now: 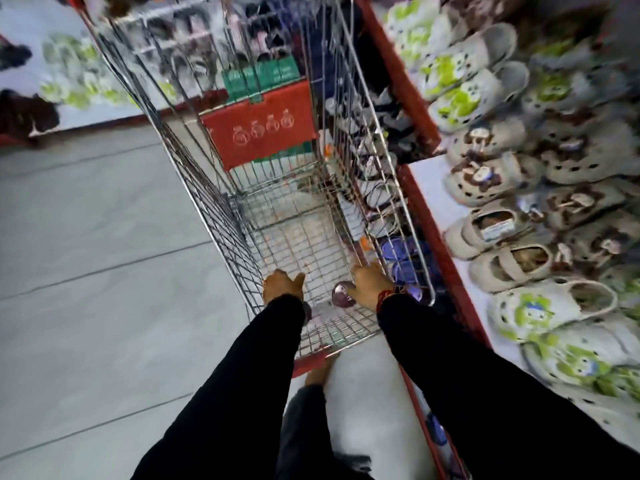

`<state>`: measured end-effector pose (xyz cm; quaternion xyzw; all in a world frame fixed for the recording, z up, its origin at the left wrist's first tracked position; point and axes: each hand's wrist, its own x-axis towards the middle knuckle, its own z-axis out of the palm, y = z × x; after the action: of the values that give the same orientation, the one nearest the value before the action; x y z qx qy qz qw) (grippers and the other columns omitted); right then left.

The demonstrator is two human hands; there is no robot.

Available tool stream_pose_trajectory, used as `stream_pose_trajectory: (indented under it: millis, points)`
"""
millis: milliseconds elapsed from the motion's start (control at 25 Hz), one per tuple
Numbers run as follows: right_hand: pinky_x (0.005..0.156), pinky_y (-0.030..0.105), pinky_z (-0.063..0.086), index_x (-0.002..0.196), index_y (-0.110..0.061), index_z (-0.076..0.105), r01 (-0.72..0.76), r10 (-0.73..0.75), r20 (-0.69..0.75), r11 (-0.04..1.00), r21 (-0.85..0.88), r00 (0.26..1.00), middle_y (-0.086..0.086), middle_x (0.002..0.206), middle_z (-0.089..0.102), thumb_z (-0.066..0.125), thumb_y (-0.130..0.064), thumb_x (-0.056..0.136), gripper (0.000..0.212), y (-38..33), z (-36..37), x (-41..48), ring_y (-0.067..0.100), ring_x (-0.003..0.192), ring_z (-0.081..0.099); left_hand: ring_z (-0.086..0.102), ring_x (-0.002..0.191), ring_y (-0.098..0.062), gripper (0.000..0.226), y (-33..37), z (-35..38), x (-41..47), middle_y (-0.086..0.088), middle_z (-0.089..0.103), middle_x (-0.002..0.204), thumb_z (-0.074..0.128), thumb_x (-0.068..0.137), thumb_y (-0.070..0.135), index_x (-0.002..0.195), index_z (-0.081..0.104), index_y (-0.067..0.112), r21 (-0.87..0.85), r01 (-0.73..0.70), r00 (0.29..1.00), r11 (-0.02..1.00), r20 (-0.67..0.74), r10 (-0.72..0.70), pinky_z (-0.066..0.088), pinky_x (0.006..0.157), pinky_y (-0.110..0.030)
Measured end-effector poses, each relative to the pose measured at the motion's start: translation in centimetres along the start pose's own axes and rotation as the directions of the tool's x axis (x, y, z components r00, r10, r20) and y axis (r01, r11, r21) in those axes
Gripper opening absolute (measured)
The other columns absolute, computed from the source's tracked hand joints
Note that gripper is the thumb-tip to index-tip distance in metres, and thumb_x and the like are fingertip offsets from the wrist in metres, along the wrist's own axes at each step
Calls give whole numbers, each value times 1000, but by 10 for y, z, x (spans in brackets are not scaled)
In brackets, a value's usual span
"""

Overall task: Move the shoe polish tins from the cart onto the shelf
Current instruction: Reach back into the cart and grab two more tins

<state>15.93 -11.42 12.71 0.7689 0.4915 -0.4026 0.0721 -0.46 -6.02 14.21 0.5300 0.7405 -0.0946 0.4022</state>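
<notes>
Head view | tin [342,294] seen in cart [221,188], touching right hand [371,285], grip unclear | left hand [282,285] spread, farther | shelf [446,258] beside cart, right.

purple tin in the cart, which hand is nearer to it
Right. The right hand is at the purple tin, which shows just left of its fingers. The left hand is apart from it, on the cart's left side.
</notes>
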Motion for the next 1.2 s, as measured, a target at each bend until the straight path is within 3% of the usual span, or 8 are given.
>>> stream_pose_trajectory:
  millis: [240,480,720,880,1040,1200]
  points:
    - [93,37,50,126,0,53,-111,114,65,993,-50,991,21,131,58,65,-27,86,49,17,49,75,36,122,58,59,126,-34,36,-22,64,60,-21,63,131,61,94,18,122,63,-4,236,101,973,967,178,-145,49,100,-38]
    - [97,39,51,129,-5,49,-135,146,113,986,-94,983,15,134,46,79,-35,73,70,22,70,99,35,119,59,51,131,-36,45,-34,95,80,-18,47,142,56,94,24,133,54,1,264,116,979,957,131,-155,47,103,-41]
    - [99,48,51,128,-5,49,-173,175,131,985,-21,976,14,129,59,88,-24,63,78,24,69,103,34,122,58,52,130,-39,45,-36,102,84,-19,49,139,63,89,19,130,56,2,315,22,985,949,157,-75,46,102,-43]
    - [97,42,54,121,-6,60,-226,221,76,972,66,972,14,125,66,84,-18,70,58,27,64,100,32,117,63,60,125,-34,37,-33,93,89,-17,65,129,63,90,17,123,64,2,359,-20,984,933,170,-45,52,96,-39]
    - [92,32,54,116,-3,70,-304,309,5,933,195,951,15,122,70,76,-14,79,39,32,54,89,31,114,66,61,124,-32,37,-26,75,82,-17,66,129,63,91,18,123,64,0,299,9,988,954,142,-54,53,96,-37]
    - [95,32,52,120,-1,67,-323,382,-89,866,381,920,12,123,70,77,-15,80,44,32,28,63,29,115,66,63,122,-32,38,-16,49,65,-18,67,127,67,88,21,119,66,-1,105,55,996,993,69,-63,53,95,-37]
